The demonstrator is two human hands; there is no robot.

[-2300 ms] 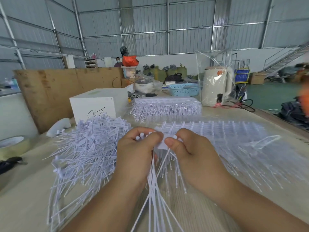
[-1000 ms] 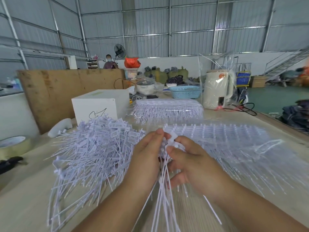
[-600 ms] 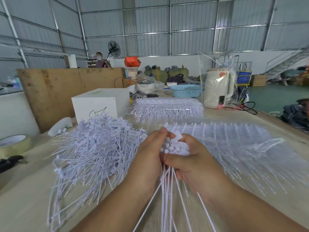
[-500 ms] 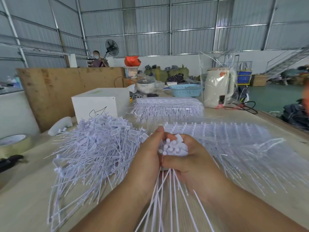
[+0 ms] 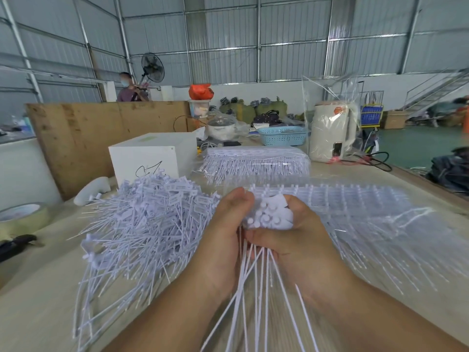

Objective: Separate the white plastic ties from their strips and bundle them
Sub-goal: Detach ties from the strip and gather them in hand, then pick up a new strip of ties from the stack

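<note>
A bunch of white plastic ties (image 5: 266,218) stands gathered between both hands at the table's middle, heads up, thin tails fanning down toward me. My right hand (image 5: 291,247) grips the bunch just under the heads. My left hand (image 5: 225,232) presses against its left side with fingers curled round it. A big loose pile of separated ties (image 5: 142,224) lies to the left. Ties still joined in strips (image 5: 355,212) lie flat in clear plastic on the right. Another wrapped pack of strips (image 5: 256,161) sits further back.
A white box (image 5: 149,156) stands behind the loose pile. A tape roll (image 5: 22,219) and a black tool (image 5: 15,246) lie at the left edge. A cream kettle in a bag (image 5: 332,133), a blue basket (image 5: 281,135) and a black cord (image 5: 375,161) are at the back.
The ties, spread between my two hands at first, have been drawn together into one tight bunch. My hands have closed in against each other around it.
</note>
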